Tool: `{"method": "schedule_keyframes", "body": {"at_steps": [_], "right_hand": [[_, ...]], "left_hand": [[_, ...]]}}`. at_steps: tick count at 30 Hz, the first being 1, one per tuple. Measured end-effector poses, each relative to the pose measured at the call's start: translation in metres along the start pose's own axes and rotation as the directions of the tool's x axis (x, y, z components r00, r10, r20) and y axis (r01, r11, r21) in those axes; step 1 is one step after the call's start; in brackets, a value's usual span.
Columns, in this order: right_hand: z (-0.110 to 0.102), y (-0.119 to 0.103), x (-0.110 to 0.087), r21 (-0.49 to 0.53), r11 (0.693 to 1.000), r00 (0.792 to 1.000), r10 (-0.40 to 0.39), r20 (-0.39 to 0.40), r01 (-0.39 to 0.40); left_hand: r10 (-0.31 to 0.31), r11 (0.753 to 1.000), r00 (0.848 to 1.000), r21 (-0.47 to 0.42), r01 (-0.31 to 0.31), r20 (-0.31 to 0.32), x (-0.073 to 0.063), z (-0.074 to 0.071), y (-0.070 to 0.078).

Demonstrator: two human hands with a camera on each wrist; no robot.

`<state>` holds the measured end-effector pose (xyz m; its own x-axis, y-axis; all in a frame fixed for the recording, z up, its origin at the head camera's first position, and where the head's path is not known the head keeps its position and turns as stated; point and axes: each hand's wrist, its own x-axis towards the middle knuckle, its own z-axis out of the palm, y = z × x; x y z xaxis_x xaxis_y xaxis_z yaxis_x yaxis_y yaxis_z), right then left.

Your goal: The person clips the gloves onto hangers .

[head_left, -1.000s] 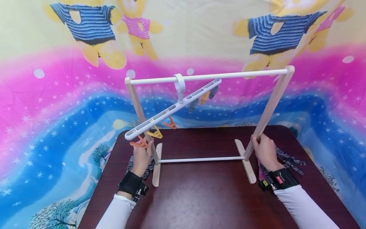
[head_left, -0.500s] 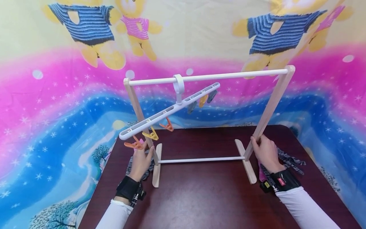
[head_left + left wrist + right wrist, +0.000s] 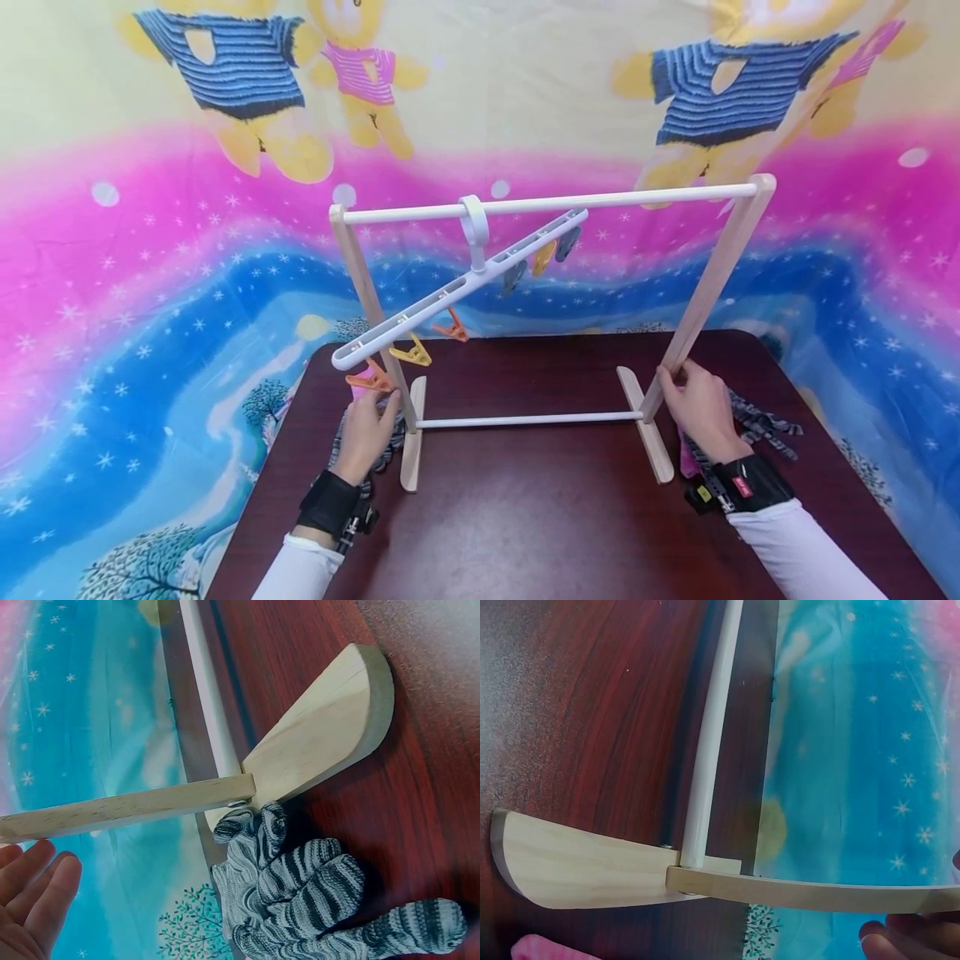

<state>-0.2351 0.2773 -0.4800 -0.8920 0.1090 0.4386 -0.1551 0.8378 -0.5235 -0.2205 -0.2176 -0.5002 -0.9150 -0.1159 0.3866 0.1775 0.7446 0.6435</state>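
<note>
A small wooden clothes rack (image 3: 708,275) with white rods stands on the table. From its top rod hangs a white clip hanger (image 3: 435,308) by a ring, slanting across the rack, with orange, yellow and grey clothes pegs along it. My left hand (image 3: 365,433) is beside the left post (image 3: 127,812), fingers fairly straight and near the wood in the left wrist view. With thumb and fingers on either side, my right hand (image 3: 699,408) holds the right post (image 3: 832,895) low down. In the right wrist view only some fingertips show at the lower right.
A black-and-white striped knit glove (image 3: 300,892) lies by the rack's left foot. Another striped knit item (image 3: 761,421) lies beyond my right hand, with pink fabric (image 3: 547,949) near the right foot. A printed cloth backdrop (image 3: 525,108) rises behind the dark table (image 3: 525,517).
My left hand has come away from the left post, slightly left and down. The hanger swings a little left, then back right. My right hand stays at its post.
</note>
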Motion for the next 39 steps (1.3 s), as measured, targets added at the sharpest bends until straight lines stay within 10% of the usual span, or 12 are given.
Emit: {"method": "schedule_keyframes", "body": {"at_steps": [22, 39], "right_hand": [[-0.019, -0.01, -0.026, -0.169, 0.982, 0.956, 0.124, 0.266, -0.081], [-0.01, -0.028, -0.043, -0.186, 0.982, 0.957, 0.082, 0.278, -0.03]], "left_hand": [[0.017, 0.997, 0.998, 0.075, -0.022, 0.055, -0.031, -0.007, -0.007], [-0.032, 0.993, 0.996, 0.114, 0.022, 0.089, -0.045, -0.006, -0.009]]}}
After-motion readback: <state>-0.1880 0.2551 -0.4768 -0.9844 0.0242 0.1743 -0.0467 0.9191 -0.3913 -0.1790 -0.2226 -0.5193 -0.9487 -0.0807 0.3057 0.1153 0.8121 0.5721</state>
